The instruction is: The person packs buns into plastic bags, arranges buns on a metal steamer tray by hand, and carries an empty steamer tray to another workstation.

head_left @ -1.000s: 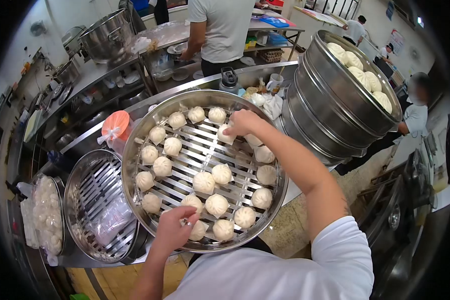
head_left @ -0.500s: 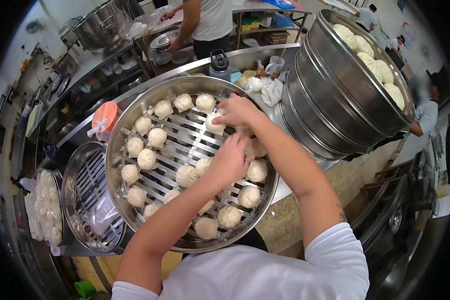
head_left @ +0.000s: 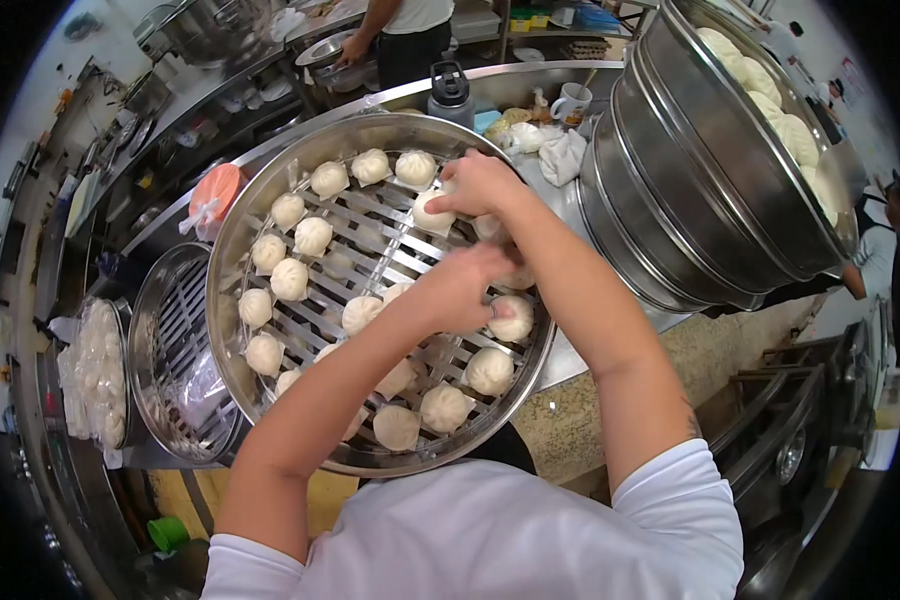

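A round metal steamer tray [head_left: 232, 350] with a slatted base holds several pleated white buns on paper squares. At its upper right, my right hand [head_left: 482, 185] has its fingers and thumb around a bun [head_left: 432, 212]. My left hand [head_left: 470, 285] reaches across the tray just below the right one, slightly blurred. A finger of it is near a bun [head_left: 511, 318] at the right side; whether it grips anything there is hidden. My left forearm covers some of the buns in the middle.
Stacked metal steamers [head_left: 670, 180] with buns on top rise at the right. A second slatted tray [head_left: 160, 400] and bagged buns [head_left: 98, 370] lie at the left. Behind are a bottle [head_left: 451, 98], a mug [head_left: 570, 103], a cloth [head_left: 563, 158] and another person [head_left: 415, 40].
My left hand has moved from the tray's near edge up and right, beside my right hand. My right hand stays at the same bun. The camera view has shifted.
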### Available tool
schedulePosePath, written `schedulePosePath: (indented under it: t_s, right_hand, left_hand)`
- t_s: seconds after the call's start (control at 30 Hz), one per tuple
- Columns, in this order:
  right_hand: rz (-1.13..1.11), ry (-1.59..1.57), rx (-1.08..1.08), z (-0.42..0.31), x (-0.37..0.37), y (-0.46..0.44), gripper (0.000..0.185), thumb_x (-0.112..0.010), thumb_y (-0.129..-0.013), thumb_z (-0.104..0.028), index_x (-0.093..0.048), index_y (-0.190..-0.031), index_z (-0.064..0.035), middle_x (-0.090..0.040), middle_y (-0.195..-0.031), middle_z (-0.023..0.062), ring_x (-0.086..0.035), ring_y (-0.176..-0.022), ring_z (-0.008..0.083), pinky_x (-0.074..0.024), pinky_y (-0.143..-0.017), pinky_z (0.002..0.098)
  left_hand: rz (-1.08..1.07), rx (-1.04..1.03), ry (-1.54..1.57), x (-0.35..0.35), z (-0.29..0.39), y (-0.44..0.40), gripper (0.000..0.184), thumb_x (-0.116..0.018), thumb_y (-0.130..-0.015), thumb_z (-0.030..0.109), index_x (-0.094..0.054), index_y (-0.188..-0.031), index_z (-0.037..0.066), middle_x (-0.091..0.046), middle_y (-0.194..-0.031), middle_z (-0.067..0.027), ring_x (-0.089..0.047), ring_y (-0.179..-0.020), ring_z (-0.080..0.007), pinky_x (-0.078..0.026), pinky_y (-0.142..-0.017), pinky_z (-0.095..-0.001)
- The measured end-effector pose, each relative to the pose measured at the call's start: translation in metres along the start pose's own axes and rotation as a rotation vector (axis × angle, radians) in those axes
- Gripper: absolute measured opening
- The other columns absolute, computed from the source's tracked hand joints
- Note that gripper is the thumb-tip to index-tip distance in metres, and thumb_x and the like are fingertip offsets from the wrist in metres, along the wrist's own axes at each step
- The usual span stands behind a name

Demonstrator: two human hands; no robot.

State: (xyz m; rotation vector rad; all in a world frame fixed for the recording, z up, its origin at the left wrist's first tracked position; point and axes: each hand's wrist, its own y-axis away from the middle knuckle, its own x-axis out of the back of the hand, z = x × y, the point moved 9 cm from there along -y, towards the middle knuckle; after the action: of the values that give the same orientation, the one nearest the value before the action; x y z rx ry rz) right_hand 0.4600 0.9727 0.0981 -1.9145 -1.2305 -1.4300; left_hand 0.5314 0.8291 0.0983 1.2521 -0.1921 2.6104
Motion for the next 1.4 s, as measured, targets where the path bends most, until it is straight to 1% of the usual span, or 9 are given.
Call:
schedulePosePath:
  t_s: [0.27, 0.4, 0.43, 0.53, 0.73, 1.1, 1.2, 1.3, 1.4]
  right_hand:
    - [0.047, 0.01, 0.033, 0.001, -0.002, 0.0, 0.079, -0.082, -0.074, -0.068, -0.075, -0.131, -0.0143, -0.065, -0.134, 0.0246, -0.066, -0.123, 0.0401, -0.0515, -0.109, 0.045]
    - [0.035, 0.017, 0.04, -0.001, -0.001, 0.001, 0.082, -0.081, -0.074, -0.07, -0.074, -0.135, -0.0154, -0.065, -0.138, 0.0253, -0.066, -0.124, 0.0402, -0.0513, -0.11, 0.0452]
    - [0.035, 0.015, 0.04, 0.0, -0.002, 0.002, 0.081, -0.08, -0.075, -0.07, -0.074, -0.135, -0.0157, -0.065, -0.138, 0.0253, -0.066, -0.125, 0.04, -0.0514, -0.11, 0.0455]
    - [0.029, 0.001, 0.014, 0.0, -0.002, 0.004, 0.078, -0.08, -0.077, -0.068, -0.074, -0.136, -0.0166, -0.064, -0.138, 0.025, -0.066, -0.125, 0.04, -0.0515, -0.109, 0.0468]
    - [0.047, -0.072, -0.025, 0.001, -0.002, 0.008, 0.077, -0.084, -0.075, -0.064, -0.074, -0.135, -0.0158, -0.064, -0.136, 0.0233, -0.066, -0.124, 0.0388, -0.0516, -0.108, 0.046]
    - [0.119, -0.086, -0.028, -0.004, 0.001, 0.011, 0.072, -0.087, -0.075, -0.056, -0.075, -0.131, -0.0116, -0.065, -0.131, 0.0206, -0.065, -0.124, 0.0383, -0.051, -0.108, 0.0447]
    - [0.11, -0.097, -0.039, -0.005, 0.0, 0.012, 0.072, -0.088, -0.076, -0.055, -0.075, -0.131, -0.0104, -0.065, -0.13, 0.0212, -0.065, -0.125, 0.0381, -0.0503, -0.109, 0.0451]
    - [0.115, -0.101, -0.034, -0.005, 0.0, 0.01, 0.072, -0.088, -0.076, -0.054, -0.075, -0.13, -0.0093, -0.065, -0.129, 0.0213, -0.065, -0.125, 0.0381, -0.0505, -0.109, 0.045]
    - [0.1, -0.117, -0.047, -0.004, -0.001, 0.011, 0.072, -0.089, -0.075, -0.053, -0.075, -0.13, -0.0086, -0.065, -0.129, 0.0212, -0.065, -0.125, 0.0383, -0.0506, -0.109, 0.0447]
  left_hand:
    - [-0.151, -0.048, -0.228, -0.031, 0.042, 0.046, 0.08, -0.086, -0.083, 0.031, -0.053, -0.152, 0.008, -0.041, -0.168, -0.0124, -0.035, -0.158, -0.0347, -0.034, -0.125, -0.0561]
    - [-0.242, -0.074, -0.069, -0.01, 0.069, 0.075, 0.06, -0.085, -0.083, 0.028, -0.066, -0.136, 0.006, -0.056, -0.153, -0.0124, -0.054, -0.139, -0.0353, -0.048, -0.111, -0.0464]
    - [-0.191, -0.106, -0.081, -0.006, 0.075, 0.091, 0.055, -0.086, -0.083, 0.027, -0.068, -0.131, 0.008, -0.063, -0.136, -0.0126, -0.063, -0.121, -0.0332, -0.05, -0.104, -0.0456]
    - [-0.312, 0.139, -0.044, -0.013, 0.083, 0.148, 0.049, -0.08, -0.09, 0.028, -0.067, -0.133, 0.008, -0.061, -0.139, -0.018, -0.063, -0.122, -0.0361, -0.049, -0.105, -0.0464]
    - [-0.139, 0.316, 0.151, -0.039, 0.091, 0.21, 0.047, -0.056, -0.109, 0.036, -0.059, -0.148, 0.01, -0.046, -0.162, -0.0201, -0.058, -0.13, -0.0409, -0.044, -0.113, -0.049]
    - [-0.094, 0.306, 0.272, -0.043, 0.085, 0.226, 0.053, -0.052, -0.111, 0.039, -0.055, -0.15, 0.003, -0.045, -0.165, -0.0195, -0.045, -0.148, -0.0372, -0.032, -0.126, -0.0449]
    - [-0.105, 0.278, 0.327, -0.037, 0.086, 0.229, 0.056, -0.055, -0.11, 0.042, -0.056, -0.15, 0.002, -0.044, -0.165, -0.021, -0.045, -0.149, -0.0377, -0.033, -0.126, -0.046]
    - [0.057, 0.464, 0.336, -0.002, 0.072, 0.255, 0.058, -0.067, -0.103, 0.042, -0.061, -0.144, 0.001, -0.051, -0.158, -0.0222, -0.052, -0.142, -0.0384, -0.041, -0.119, -0.0484]
    - [0.428, 0.704, -0.114, 0.055, 0.05, 0.299, 0.059, -0.079, -0.092, 0.042, -0.067, -0.133, 0.001, -0.061, -0.147, -0.0199, -0.059, -0.134, -0.0372, -0.05, -0.109, -0.0488]
